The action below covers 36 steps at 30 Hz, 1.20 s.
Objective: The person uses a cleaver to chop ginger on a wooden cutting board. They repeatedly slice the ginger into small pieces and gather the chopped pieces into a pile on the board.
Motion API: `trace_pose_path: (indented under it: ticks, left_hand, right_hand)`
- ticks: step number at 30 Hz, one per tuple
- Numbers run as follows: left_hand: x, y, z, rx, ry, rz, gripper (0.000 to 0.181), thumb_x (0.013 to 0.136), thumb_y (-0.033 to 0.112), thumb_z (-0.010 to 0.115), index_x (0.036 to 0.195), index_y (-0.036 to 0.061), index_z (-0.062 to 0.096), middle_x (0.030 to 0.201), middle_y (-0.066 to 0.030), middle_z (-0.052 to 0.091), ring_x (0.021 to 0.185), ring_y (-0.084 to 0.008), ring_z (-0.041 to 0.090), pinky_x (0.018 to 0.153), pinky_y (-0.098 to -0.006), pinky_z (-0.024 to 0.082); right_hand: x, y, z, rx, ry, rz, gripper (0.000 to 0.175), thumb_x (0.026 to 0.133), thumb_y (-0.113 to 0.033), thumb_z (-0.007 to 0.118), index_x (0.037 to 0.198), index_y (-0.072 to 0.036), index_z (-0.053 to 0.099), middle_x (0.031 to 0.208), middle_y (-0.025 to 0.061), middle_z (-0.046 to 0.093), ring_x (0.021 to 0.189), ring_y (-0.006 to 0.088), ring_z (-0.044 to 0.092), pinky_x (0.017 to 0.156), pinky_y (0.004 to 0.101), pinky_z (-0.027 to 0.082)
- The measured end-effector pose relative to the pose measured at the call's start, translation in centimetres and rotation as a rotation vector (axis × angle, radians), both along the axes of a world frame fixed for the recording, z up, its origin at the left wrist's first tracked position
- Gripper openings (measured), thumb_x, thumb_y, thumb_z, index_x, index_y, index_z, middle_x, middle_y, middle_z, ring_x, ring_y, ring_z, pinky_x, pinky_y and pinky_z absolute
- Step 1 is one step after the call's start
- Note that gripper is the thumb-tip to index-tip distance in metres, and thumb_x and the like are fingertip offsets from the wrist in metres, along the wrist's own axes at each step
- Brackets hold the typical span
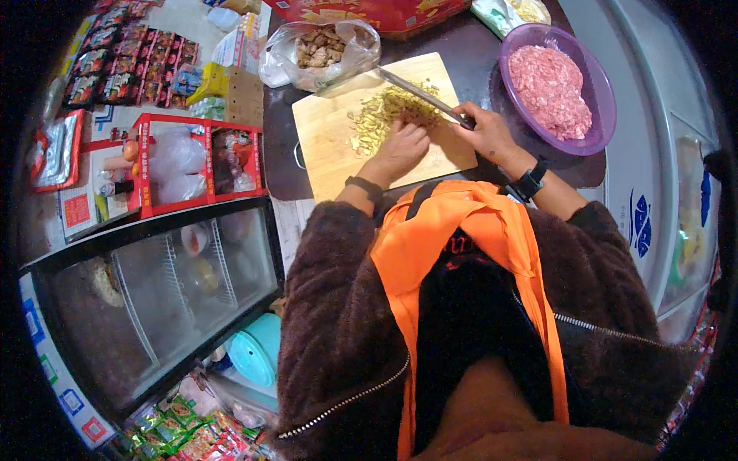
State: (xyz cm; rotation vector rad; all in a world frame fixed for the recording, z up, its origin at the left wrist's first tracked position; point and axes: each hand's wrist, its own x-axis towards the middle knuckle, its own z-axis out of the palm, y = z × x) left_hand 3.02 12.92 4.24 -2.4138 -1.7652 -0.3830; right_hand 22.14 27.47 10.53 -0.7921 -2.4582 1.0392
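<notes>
My right hand (484, 131) is closed round the handle of a kitchen knife (424, 97), whose blade reaches left over a wooden cutting board (326, 164). Chopped yellowish-green pieces, perhaps ginger (398, 109), lie in a heap on the board under and beside the blade. At the near edge of that heap rests my left hand (406, 144), fingers bent and touching the pieces; whether it grips any is hidden. Right of the board, a purple plastic bowl (605, 124) holds pink minced meat (548, 89). A clear plastic bag (360, 49) of brown chunks (320, 47) touches the board's far left edge.
A red box (375, 16) stands at the dark table's far side, with a white and green bag (496, 16) to its right. To the left are a red-edged rack (173, 208), packets (115, 69) and a glass-fronted cooler (155, 294). A white freezer (611, 57) borders the right.
</notes>
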Motion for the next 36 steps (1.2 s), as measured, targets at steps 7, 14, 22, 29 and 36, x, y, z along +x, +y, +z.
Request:
trace_pose_path:
  ticks: [7,14,22,29,36]
  left_hand:
    - [-3.7,-3.4,0.9,0.024,0.017,0.0,0.006,0.084,0.011,0.064,0.087,0.0086,0.059,0.102,-0.0063,0.063,0.116,-0.0224,0.058,0.107,-0.0507,0.036]
    - [-5.0,-4.9,2.6,-0.008,-0.157,-0.027,0.009,0.085,0.011,0.066,0.093,0.0091,0.061,0.101,-0.0072,0.062,0.117,-0.0258,0.058,0.102,-0.0497,0.039]
    - [-6.8,-0.4,2.2,0.173,-0.423,0.154,0.011,0.084,0.015,0.067,0.086,0.005,0.063,0.094,-0.012,0.061,0.092,-0.0333,0.058,0.08,-0.0444,0.047]
    - [-8.8,4.9,0.0,0.212,-0.428,0.373,0.017,0.089,0.023,0.065,0.087,0.0056,0.066,0.094,-0.0146,0.061,0.092,-0.0357,0.055,0.082,-0.0472,0.045]
    - [-7.8,5.7,-0.3,-0.059,-0.423,0.475,0.046,0.087,0.045,0.065,0.106,0.0034,0.068,0.108,-0.019,0.062,0.104,-0.0375,0.055,0.091,-0.048,0.045]
  right_hand:
    - [0.0,0.1,-1.0,-0.068,0.011,0.006,0.031,0.086,-0.029,0.072,0.106,-0.007,0.065,0.077,0.0147,0.065,0.066,0.0248,0.063,0.061,0.0364,0.049]
    - [1.5,0.1,-1.6,-0.179,0.011,-0.05,0.027,0.088,-0.025,0.069,0.104,-0.004,0.063,0.073,0.0089,0.061,0.063,0.0136,0.054,0.058,0.0316,0.044]
    - [2.9,-0.5,-3.0,-0.182,0.071,-0.211,0.033,0.086,-0.034,0.069,0.104,-0.006,0.066,0.068,0.017,0.062,0.058,0.022,0.06,0.058,0.0366,0.048]
    - [3.2,-1.5,-1.8,-0.157,-0.065,-0.274,0.039,0.085,-0.036,0.07,0.108,-0.005,0.065,0.078,0.0215,0.067,0.072,0.0325,0.068,0.068,0.041,0.052]
    - [1.9,-1.0,-1.7,-0.145,-0.142,-0.275,0.04,0.086,-0.034,0.068,0.11,-0.002,0.063,0.084,0.0203,0.066,0.072,0.0277,0.063,0.068,0.0384,0.049]
